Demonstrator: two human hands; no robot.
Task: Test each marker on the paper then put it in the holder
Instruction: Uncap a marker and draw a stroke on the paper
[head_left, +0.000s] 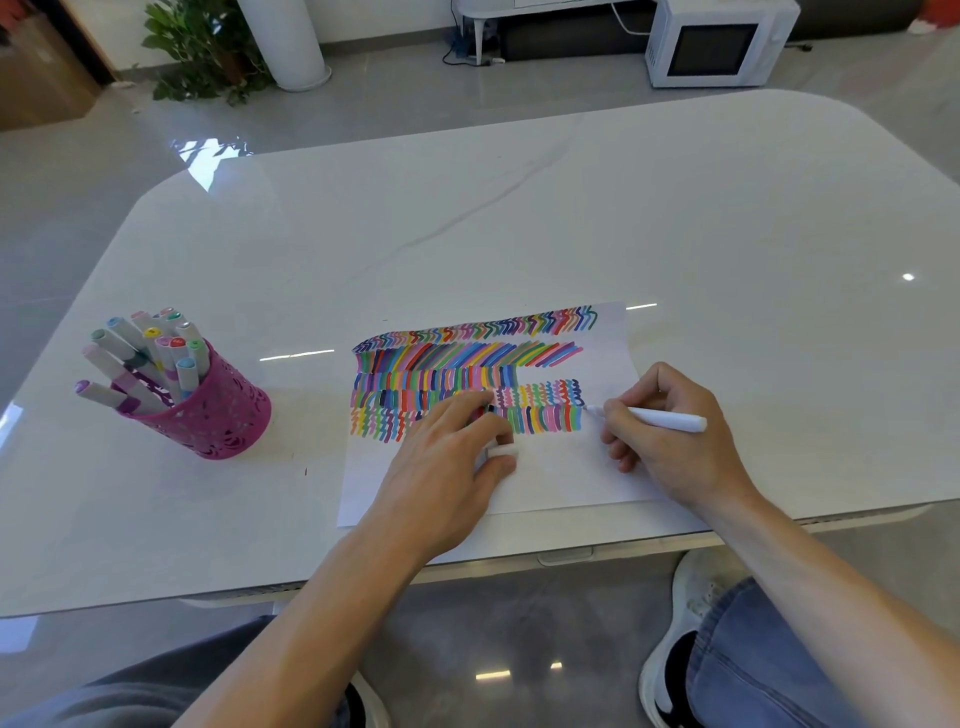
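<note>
Pink and perforated, one holder (218, 415) stands on the left of the table (519, 223), packed with about a dozen capped markers (150, 358). One sheet of paper (566, 467) lies near the front edge, covered in rows of coloured strokes. The right hand (670, 436) grips one white marker (660, 418), its tip touching the paper at the end of a row. The left hand (447, 462) lies flat on the sheet, pinching a white cap (503, 450). Glossy white marble tabletop; grey tiled floor, one microwave (717, 41) and one plant (202, 47) beyond.
</note>
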